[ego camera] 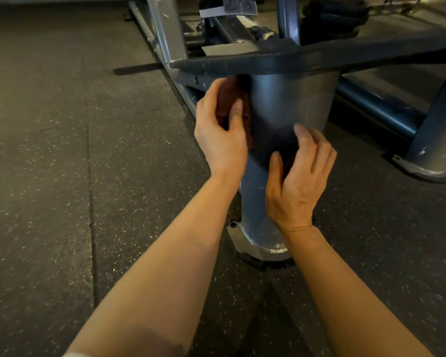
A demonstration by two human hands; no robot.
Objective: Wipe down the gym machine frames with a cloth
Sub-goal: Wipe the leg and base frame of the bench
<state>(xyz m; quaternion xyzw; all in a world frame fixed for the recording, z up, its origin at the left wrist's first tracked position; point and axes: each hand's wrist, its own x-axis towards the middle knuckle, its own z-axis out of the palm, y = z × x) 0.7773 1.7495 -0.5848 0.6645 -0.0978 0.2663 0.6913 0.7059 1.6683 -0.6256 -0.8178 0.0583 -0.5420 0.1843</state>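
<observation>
A thick grey steel upright of the gym machine frame fills the middle of the view, running from a flat horizontal crossbar at 12 o'clock down to a welded base plate bolted on the floor at 6 o'clock. The left hand holds a dark reddish-brown cloth against the left edge of the upright, just under the crossbar; its fingers are curled round the bunched cloth, the thumb lying over it. The cloth is blurred, so its folds cannot be made out. The right hand sits lower on the upright, towards 4 o'clock from the left hand, its fingers loosely curled round a dark patch that looks like another part of the cloth; whether it actually grips it cannot be told from this view.

At 9 o'clock the speckled black rubber floor lies open, with a seam between mats running down it. At 3 o'clock a second grey leg stands on its own foot, joined by a dark blue low tube, so the room on that side of the upright is narrower. At 11 o'clock a lighter silver slanted post meets the end of the crossbar at a sharp corner. Behind the crossbar, more rails and dark parts of the machine crowd the 12 o'clock edge.
</observation>
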